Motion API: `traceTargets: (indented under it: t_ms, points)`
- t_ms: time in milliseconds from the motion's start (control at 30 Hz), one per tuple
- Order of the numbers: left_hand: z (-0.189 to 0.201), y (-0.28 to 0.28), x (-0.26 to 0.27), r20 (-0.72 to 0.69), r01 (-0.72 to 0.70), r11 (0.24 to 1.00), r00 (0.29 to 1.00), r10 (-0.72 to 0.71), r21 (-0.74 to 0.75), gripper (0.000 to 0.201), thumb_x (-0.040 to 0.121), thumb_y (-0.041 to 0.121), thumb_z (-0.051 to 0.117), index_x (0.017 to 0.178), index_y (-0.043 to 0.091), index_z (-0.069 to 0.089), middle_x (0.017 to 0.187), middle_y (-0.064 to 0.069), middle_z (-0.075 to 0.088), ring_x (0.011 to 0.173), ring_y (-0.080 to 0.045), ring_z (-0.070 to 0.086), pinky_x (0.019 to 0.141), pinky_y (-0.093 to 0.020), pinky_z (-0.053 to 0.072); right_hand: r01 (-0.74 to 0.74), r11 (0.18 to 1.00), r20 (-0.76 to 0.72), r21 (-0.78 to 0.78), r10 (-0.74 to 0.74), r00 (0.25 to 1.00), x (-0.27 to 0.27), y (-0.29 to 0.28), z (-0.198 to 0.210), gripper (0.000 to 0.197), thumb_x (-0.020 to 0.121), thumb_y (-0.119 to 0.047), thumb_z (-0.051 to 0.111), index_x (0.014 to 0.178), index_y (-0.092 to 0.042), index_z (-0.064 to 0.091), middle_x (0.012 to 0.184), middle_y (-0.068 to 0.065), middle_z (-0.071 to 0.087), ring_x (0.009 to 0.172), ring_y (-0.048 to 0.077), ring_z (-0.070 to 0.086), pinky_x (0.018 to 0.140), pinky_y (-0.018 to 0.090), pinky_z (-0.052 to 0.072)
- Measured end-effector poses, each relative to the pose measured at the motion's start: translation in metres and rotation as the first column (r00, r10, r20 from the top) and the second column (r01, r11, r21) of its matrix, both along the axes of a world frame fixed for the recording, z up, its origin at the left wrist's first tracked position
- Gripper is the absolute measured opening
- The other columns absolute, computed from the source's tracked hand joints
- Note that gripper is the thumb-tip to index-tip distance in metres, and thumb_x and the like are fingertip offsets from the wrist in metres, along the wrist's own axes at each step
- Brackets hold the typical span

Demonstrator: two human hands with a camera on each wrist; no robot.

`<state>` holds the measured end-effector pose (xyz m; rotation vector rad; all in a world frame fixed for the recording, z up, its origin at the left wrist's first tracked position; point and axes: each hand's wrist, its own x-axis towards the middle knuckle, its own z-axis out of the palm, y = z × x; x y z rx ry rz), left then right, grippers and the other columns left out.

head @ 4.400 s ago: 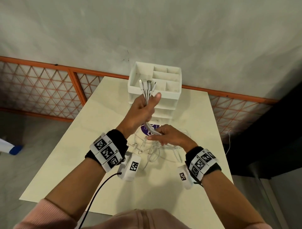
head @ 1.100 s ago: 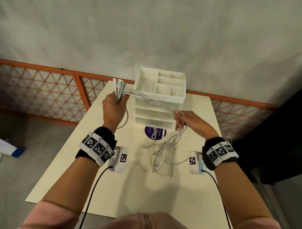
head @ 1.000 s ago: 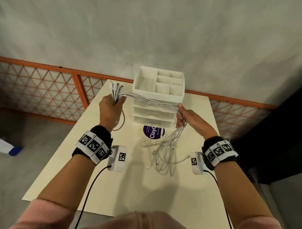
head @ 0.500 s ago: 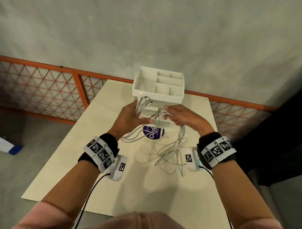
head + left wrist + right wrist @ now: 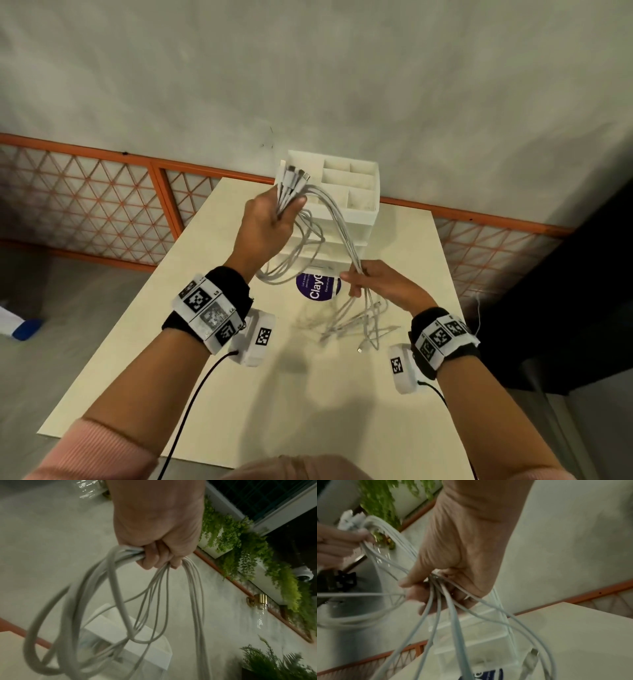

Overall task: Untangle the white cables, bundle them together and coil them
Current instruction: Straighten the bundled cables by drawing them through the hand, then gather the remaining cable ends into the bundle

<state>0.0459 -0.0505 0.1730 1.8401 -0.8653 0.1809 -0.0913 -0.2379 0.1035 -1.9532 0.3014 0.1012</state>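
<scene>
Several white cables (image 5: 337, 226) run as one bundle between my hands above the table. My left hand (image 5: 270, 222) is raised and grips the bundle just below its plugs (image 5: 294, 175), which stick up past the fist; a loop (image 5: 291, 270) hangs under it. In the left wrist view the fingers (image 5: 154, 557) curl round the strands (image 5: 120, 601). My right hand (image 5: 373, 282) is lower and grips the same bundle further along; the right wrist view shows the strands (image 5: 440, 608) fanning out of the fist (image 5: 447, 588). The loose ends (image 5: 363, 329) lie on the table.
A white drawer organiser (image 5: 346, 192) with open top compartments stands at the table's far end, right behind the cables. A purple round sticker (image 5: 317, 286) lies in front of it. The cream table (image 5: 308, 394) has orange lattice railing (image 5: 85, 198) beyond its far edge.
Half a second ago both hands were close together before the organiser. My left hand has risen with the plug ends, and my right hand has dropped toward me, adding a hanging loop.
</scene>
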Motion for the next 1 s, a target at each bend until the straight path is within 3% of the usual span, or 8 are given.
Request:
traceTargets:
  t_ms: [133, 267, 367, 467, 567, 767, 867, 1000]
  points:
    - [0.003, 0.0, 0.009, -0.03, -0.059, 0.992, 0.998, 0.056, -0.108, 0.039, 0.092, 0.036, 0.054, 0.093, -0.002, 0.062, 0.073, -0.024, 0.064, 0.068, -0.036, 0.06, 0.064, -0.043, 0.05, 0.064, 0.998, -0.022, 0.018, -0.063, 0.998, -0.008, -0.01, -0.025, 0.017, 0.087, -0.024, 0.066, 0.1, -0.015, 0.07, 0.102, -0.005, 0.071, 0.095, -0.003, 0.064, 0.084, 0.011, 0.043]
    - [0.001, 0.001, 0.01, -0.051, -0.095, 0.992, 0.995, 0.091, -0.084, 0.033, 0.094, 0.032, 0.054, 0.086, 0.0, 0.06, 0.063, -0.013, 0.057, 0.063, -0.037, 0.057, 0.063, -0.043, 0.049, 0.178, 0.983, 0.038, 0.053, -0.18, 0.983, -0.011, -0.016, -0.044, 0.031, 0.089, -0.027, 0.062, 0.117, -0.016, 0.067, 0.117, -0.004, 0.069, 0.109, 0.0, 0.061, 0.094, 0.013, 0.043]
    - [0.002, 0.003, 0.011, -0.077, -0.128, 0.989, 0.99, 0.122, -0.073, 0.032, 0.094, 0.031, 0.054, 0.085, 0.0, 0.059, 0.061, -0.011, 0.055, 0.062, -0.037, 0.057, 0.06, -0.042, 0.047, 0.246, 0.969, 0.106, 0.012, -0.246, 0.964, -0.011, -0.02, -0.051, 0.021, 0.089, -0.008, 0.062, 0.108, -0.004, 0.068, 0.106, 0.005, 0.07, 0.095, 0.003, 0.065, 0.087, 0.014, 0.046]
    - [0.004, 0.005, 0.016, -0.073, -0.173, 0.981, 0.983, 0.167, -0.086, 0.031, 0.094, 0.03, 0.053, 0.081, 0.003, 0.059, 0.053, 0.005, 0.045, 0.05, -0.019, 0.044, 0.055, -0.03, 0.035, 0.288, 0.935, 0.126, -0.205, -0.267, 0.955, -0.015, -0.028, -0.066, 0.031, 0.081, 0.01, 0.056, 0.097, -0.016, 0.064, 0.1, 0.001, 0.069, 0.097, 0.013, 0.063, 0.09, 0.024, 0.042]
    - [0.008, 0.006, 0.02, -0.045, -0.2, 0.973, 0.98, 0.196, -0.114, 0.029, 0.094, 0.03, 0.053, 0.084, 0.004, 0.06, 0.054, 0.008, 0.043, 0.047, -0.013, 0.04, 0.051, -0.026, 0.031, 0.363, 0.875, 0.098, -0.32, -0.35, 0.931, -0.022, -0.029, -0.077, 0.035, 0.078, 0.01, 0.05, 0.096, -0.019, 0.058, 0.093, -0.001, 0.065, 0.086, 0.015, 0.06, 0.071, 0.008, 0.042]
    - [0.011, 0.005, 0.014, -0.054, -0.208, 0.969, 0.978, 0.202, -0.133, 0.022, 0.095, 0.028, 0.053, 0.084, 0.009, 0.056, 0.054, 0.01, 0.042, 0.045, -0.008, 0.038, 0.042, -0.015, 0.029, 0.625, 0.78, -0.03, -0.031, -0.625, 0.78, -0.029, -0.026, -0.1, 0.008, 0.092, -0.016, 0.056, 0.095, -0.011, 0.051, 0.069, 0.001, 0.067, 0.049, 0.006, 0.06, 0.043, 0.012, 0.041]
    - [0.011, 0.004, 0.01, -0.054, -0.205, 0.97, 0.978, 0.199, -0.128, 0.024, 0.094, 0.029, 0.053, 0.089, 0.007, 0.059, 0.055, 0.009, 0.044, 0.048, -0.009, 0.04, 0.047, -0.023, 0.029, 0.555, 0.828, -0.104, -0.082, -0.561, 0.821, -0.027, -0.024, -0.102, 0.009, 0.095, -0.014, 0.05, 0.089, -0.008, 0.053, 0.074, 0.003, 0.066, 0.056, 0.013, 0.056, 0.04, 0.013, 0.038]
    - [0.011, 0.003, 0.007, -0.059, -0.202, 0.967, 0.979, 0.195, -0.158, 0.02, 0.095, 0.028, 0.053, 0.092, 0.009, 0.061, 0.059, 0.012, 0.046, 0.05, -0.005, 0.043, 0.048, -0.018, 0.03, 0.596, 0.799, -0.109, -0.086, -0.602, 0.791, -0.024, -0.024, -0.102, 0.022, 0.093, 0.0, 0.038, 0.077, -0.013, 0.044, 0.076, 0.01, 0.063, 0.033, 0.005, 0.052, 0.032, 0.015, 0.034]
